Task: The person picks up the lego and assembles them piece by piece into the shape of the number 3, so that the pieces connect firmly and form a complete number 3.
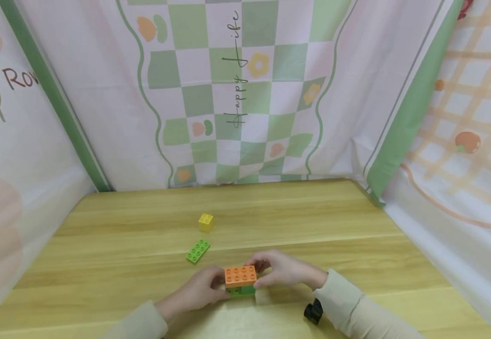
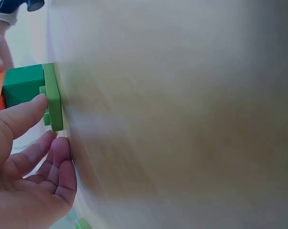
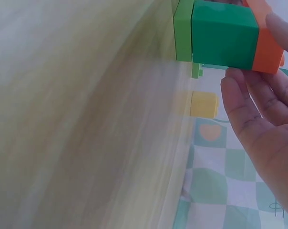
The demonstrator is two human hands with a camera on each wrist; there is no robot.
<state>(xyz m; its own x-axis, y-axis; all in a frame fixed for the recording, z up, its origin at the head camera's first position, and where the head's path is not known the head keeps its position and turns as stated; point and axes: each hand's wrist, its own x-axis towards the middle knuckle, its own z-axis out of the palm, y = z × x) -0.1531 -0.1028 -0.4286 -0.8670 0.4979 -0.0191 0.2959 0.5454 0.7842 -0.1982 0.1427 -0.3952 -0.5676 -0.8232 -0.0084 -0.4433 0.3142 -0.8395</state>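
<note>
Dark script "Happy Life" runs sideways up checkered back curtain (image 1: pixel 249 101). Left curtain (image 1: pixel 20 141): "Ro" plus third letter, partly hidden at the green edge.

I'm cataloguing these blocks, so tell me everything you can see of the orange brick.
The orange brick is a rectangular, plastic-looking block with eight round studs on top, in two rows of four. It tops a stack, studs up and roughly level: its right part sits against a dark green block beneath, while its left end reaches over a light green brick lower down. The right hand grips its right end.
</note>
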